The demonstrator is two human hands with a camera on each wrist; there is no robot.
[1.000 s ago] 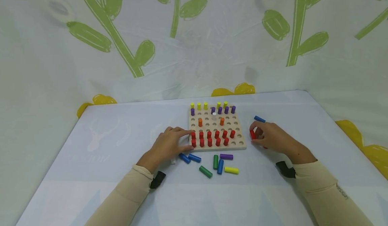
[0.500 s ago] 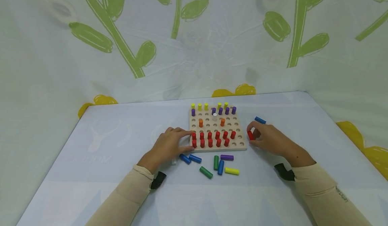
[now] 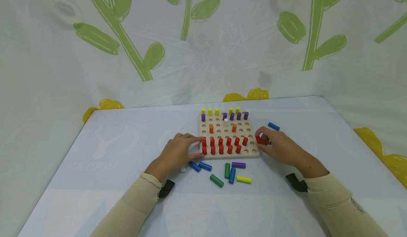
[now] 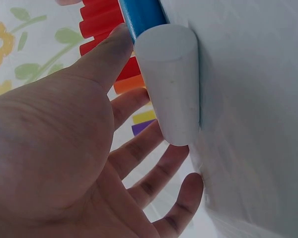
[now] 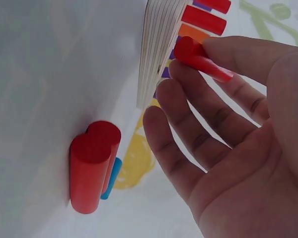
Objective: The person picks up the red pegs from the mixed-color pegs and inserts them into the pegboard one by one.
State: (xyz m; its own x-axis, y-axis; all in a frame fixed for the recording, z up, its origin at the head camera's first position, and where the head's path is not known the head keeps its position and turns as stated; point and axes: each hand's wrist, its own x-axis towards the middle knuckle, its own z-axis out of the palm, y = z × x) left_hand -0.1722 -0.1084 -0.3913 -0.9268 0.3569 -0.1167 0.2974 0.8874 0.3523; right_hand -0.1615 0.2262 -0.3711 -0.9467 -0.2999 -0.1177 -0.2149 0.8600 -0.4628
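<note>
A wooden pegboard [image 3: 229, 156] lies on the table, holding upright pegs: yellow and purple at the back, a white and two orange ones mid-board, two red rows in front. My left hand [image 3: 178, 150] touches its left edge by the front red pegs, thumb and index finger extended. At the board's right edge, my right hand [image 3: 279, 148] pinches a red peg [image 5: 203, 62] between thumb and fingertips, tilted and apart from the holes. A white peg [image 4: 171, 84] lies beneath the left hand beside a blue peg [image 4: 141, 17].
Loose blue [image 3: 232, 176], green [image 3: 217, 180], purple [image 3: 238, 165] and yellow pegs [image 3: 243, 179] lie before the board. Another blue peg [image 3: 273, 126] lies to its right. Two red pegs [image 5: 89, 173] show on the table in the right wrist view. A printed curtain [image 3: 203, 60] hangs behind.
My right hand has lifted the red peg off the table and carried it left to the board's right edge. My left hand stays at the board's left edge.
</note>
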